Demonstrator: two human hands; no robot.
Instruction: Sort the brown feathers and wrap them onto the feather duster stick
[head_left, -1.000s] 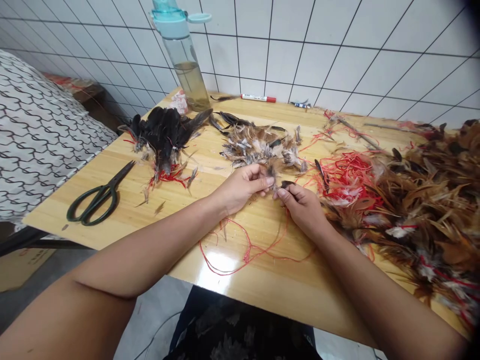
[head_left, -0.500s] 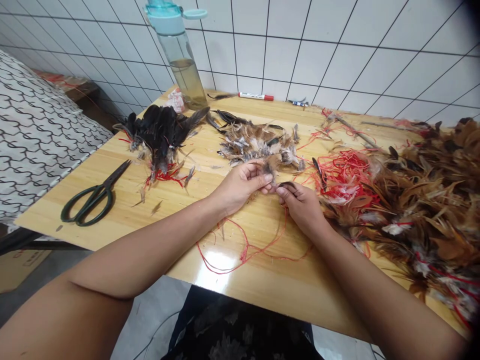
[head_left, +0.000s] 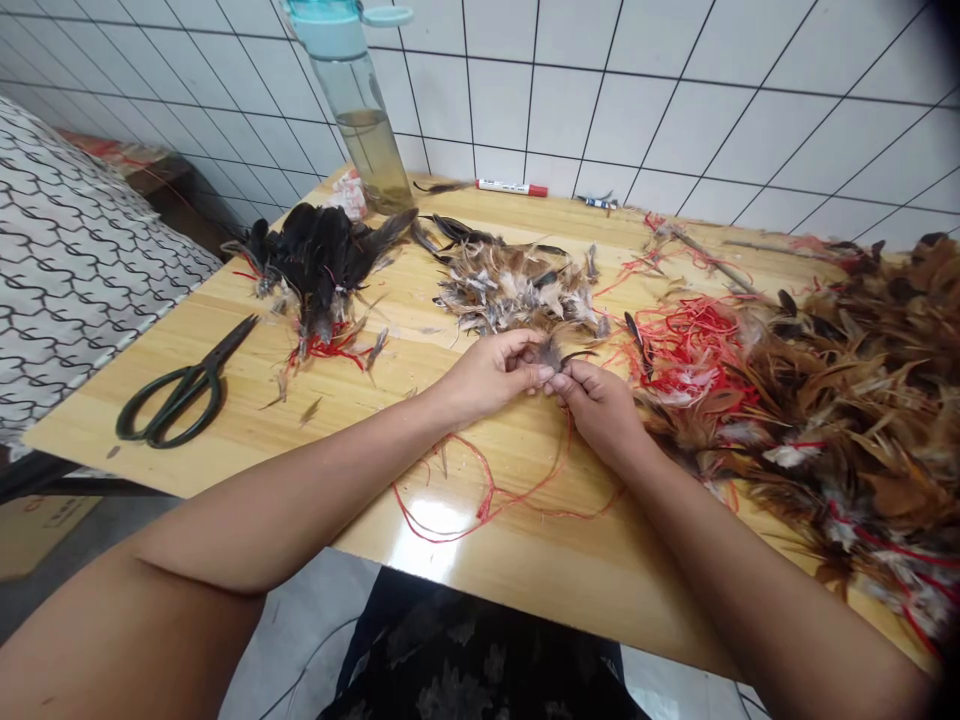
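My left hand point(head_left: 504, 372) is closed in a pinch on small brown and grey feathers point(head_left: 553, 350) near the middle of the table. Touching it at the fingertips, my right hand point(head_left: 596, 398) is pinched too, with a thin dark feather point(head_left: 579, 355) at its fingers. Below the hands a red string point(head_left: 491, 490) lies in loops on the wood, one strand rising toward my right hand. Just beyond them spreads a pile of brown and white feathers point(head_left: 517, 285). The quill ends are hidden by my fingers.
Black scissors point(head_left: 184, 390) and a bunch of black feathers point(head_left: 319, 260) lie on the left. A water bottle point(head_left: 364, 130) and a red-capped marker point(head_left: 511, 188) are by the tiled wall. At right are tangled red strings point(head_left: 694, 345) and a large brown feather heap point(head_left: 862, 400).
My hands have come together, fingertips now meeting. The dark feather has moved from over my right hand's fingers to between both hands. The view has shifted slightly.
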